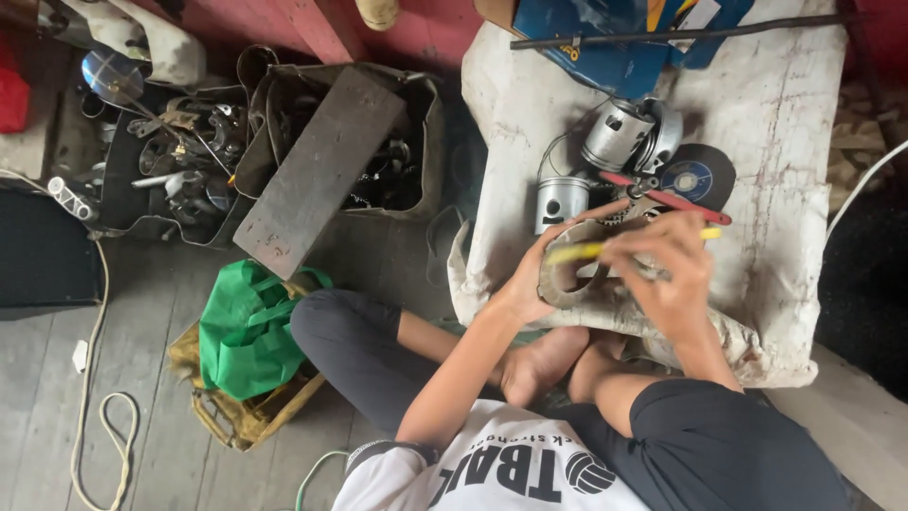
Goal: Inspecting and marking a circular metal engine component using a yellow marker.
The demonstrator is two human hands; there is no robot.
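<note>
a worn grey ring-shaped part (567,270) is gripped by the left hand (530,279); a yellow-handled tool (591,250) is grasped by the right hand (667,265), near two metal pistons (563,201).

A rough repair workshop: plank floor (57,397), open bags of metal tools (180,161), engine pistons (563,201) and a grinding disc (695,177) on a stained cloth (785,142).

Both forearms extend forward from the torso over the crossed legs and converge ahead of the knees. The left hand (530,279) is cupped, fingers curled in a grip, thumb raised. The right hand (667,270) is closed, knuckles up, wrist bent inward.
</note>
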